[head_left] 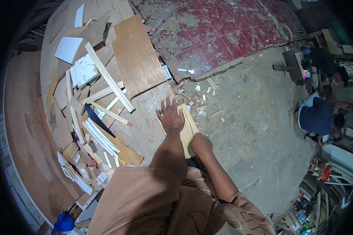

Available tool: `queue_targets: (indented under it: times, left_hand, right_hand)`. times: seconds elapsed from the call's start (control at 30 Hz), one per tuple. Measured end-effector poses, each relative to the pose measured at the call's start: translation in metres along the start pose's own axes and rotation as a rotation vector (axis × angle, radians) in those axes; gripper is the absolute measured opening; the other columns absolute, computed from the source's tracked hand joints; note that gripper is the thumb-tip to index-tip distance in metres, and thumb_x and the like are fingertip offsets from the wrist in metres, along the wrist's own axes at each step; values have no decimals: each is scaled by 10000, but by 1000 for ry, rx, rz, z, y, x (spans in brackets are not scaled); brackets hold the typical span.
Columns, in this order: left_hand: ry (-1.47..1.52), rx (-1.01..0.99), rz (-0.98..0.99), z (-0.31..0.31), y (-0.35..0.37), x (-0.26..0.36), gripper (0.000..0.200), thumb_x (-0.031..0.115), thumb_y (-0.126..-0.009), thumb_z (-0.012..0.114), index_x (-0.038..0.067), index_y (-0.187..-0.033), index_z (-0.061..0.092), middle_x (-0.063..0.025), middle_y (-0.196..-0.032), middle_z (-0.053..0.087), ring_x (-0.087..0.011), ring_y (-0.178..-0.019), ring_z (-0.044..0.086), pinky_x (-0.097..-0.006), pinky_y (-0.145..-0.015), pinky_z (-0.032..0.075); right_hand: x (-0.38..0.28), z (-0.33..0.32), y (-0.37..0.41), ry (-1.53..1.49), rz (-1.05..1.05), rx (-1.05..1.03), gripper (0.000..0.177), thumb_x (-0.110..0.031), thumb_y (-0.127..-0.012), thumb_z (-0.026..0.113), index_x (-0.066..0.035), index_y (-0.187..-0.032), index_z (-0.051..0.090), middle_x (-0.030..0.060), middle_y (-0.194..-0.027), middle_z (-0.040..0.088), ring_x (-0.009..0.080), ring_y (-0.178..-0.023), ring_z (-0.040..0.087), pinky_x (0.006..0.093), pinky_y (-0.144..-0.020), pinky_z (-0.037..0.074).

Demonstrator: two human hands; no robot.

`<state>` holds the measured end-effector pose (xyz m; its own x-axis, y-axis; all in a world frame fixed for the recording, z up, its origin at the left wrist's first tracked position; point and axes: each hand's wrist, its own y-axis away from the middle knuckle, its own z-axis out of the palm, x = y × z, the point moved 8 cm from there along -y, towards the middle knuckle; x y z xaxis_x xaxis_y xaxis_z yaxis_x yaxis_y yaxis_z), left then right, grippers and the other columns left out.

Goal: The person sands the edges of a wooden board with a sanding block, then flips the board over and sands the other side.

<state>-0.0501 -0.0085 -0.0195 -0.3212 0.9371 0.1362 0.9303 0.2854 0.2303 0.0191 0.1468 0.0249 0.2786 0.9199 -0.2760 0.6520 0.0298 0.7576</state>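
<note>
My left hand (pixel 171 116) lies flat with its fingers apart on a pale wooden board (pixel 187 135), pressing it from above near its far end. The board rests along the edge of the plywood work surface (pixel 147 135). At the board's right side, closer to my body, my right hand (pixel 202 144) is closed in a fist. Whatever it grips is hidden by the hand itself. A narrow wood strip (pixel 191 119) runs along the board's right edge, leading toward the right fist.
A brown plywood sheet (pixel 139 58), long wood strips (pixel 110 78) and white strips (pixel 100 136) lie at left. Wood offcuts (pixel 202 103) litter the floor beside the work surface. Two people (pixel 317 114) crouch at the far right near piled scrap (pixel 310 203).
</note>
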Motion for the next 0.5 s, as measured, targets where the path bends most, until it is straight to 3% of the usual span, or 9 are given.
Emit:
queue_targets:
  times: [0.13,0.33,0.5]
  left_hand:
    - [-12,22,5,1,0,0,601,397,-935,443,201,-1489,318,-45,-1593,187,-280,-1466,144,-585,-1136,105]
    - [20,33,12,-3,0,1,600,397,-931,447,196,-1484,328,-54,-1586,207,-285,-1460,163,-589,-1131,114]
    - [24,43,18,-4,1,2,598,396,-924,450,183,-1473,350,-58,-1585,210,-291,-1454,171,-592,-1128,122]
  right_hand:
    - [-4,8,-11,-4,-5,77,233,-131,-849,502,20,-952,646,280,-953,670,434,-897,666,514,-792,527]
    - [27,-42,105,113,177,-177,300,-139,-872,458,40,-1069,597,281,-975,671,428,-940,663,520,-835,514]
    - [6,-42,59,79,73,-129,271,-140,-865,477,17,-987,661,266,-1018,672,421,-958,662,504,-830,523]
